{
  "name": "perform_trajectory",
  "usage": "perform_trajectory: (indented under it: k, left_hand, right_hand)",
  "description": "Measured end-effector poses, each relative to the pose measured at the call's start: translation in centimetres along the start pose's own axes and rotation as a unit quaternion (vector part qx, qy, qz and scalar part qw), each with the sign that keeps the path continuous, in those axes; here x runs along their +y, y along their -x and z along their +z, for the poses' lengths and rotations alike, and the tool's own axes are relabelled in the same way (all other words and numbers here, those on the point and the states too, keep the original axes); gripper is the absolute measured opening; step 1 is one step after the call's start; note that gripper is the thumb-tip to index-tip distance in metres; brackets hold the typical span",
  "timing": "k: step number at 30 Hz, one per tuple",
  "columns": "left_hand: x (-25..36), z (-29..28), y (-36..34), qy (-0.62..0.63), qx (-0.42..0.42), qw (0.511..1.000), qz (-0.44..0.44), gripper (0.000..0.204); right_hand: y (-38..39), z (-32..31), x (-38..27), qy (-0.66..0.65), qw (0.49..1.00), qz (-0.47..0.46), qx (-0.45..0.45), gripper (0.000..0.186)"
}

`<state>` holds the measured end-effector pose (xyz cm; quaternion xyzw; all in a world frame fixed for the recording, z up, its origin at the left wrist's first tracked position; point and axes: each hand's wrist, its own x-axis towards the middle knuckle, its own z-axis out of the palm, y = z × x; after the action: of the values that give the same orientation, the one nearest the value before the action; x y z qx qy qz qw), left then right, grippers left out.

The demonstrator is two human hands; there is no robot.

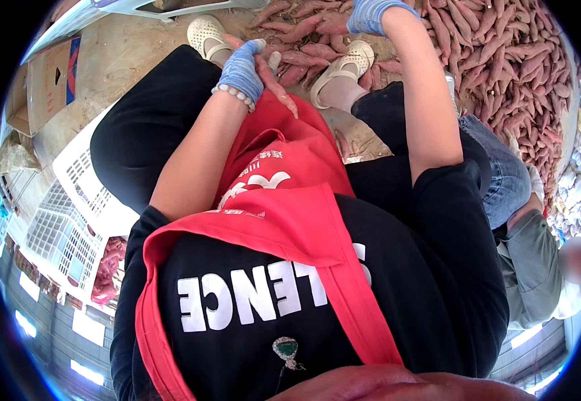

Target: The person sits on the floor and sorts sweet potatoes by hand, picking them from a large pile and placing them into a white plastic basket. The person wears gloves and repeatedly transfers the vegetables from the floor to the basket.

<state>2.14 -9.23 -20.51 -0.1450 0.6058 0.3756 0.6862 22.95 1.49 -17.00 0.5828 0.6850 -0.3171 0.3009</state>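
My left hand [240, 72], in a blue glove with a pale bead bracelet at the wrist, grips a long reddish sweet potato [274, 87] above my red apron [250, 157]. My right hand [370, 17], also blue-gloved, is at the top edge among sweet potatoes [317, 50], its fingers curled; what they hold, if anything, is hidden. Loose sweet potatoes lie on the dirty floor between and around my cream clogs [204, 33].
A large heap of sweet potatoes [504, 73] fills the right. Another person in jeans and a grey-green top [527, 267] sits close on my right. At left stand white plastic crates [63, 234], a cardboard box [43, 87] and a pale plastic edge at the top.
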Motion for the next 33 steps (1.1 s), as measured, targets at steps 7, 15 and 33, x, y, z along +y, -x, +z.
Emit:
perform_trajectory:
  k: [7, 15, 33]
  left_hand:
    - [0.0, 1.0, 0.2, -0.028, -0.123, 0.991, -0.041, 0.049]
    - [0.7, 1.2, 0.3, -0.008, -0.092, 0.995, 0.029, 0.038]
    - [-0.5, -1.4, -1.0, -0.095, -0.041, 0.995, -0.008, 0.044]
  right_hand:
    - [4.7, -1.9, -0.6, -0.234, 0.966, -0.094, 0.054, 0.039]
    - [3.9, -1.4, -4.9, -0.444, 0.854, -0.257, -0.088, 0.037]
    - [-6.4, 12.9, 1.3, -0.146, 0.987, 0.041, -0.053, 0.028]
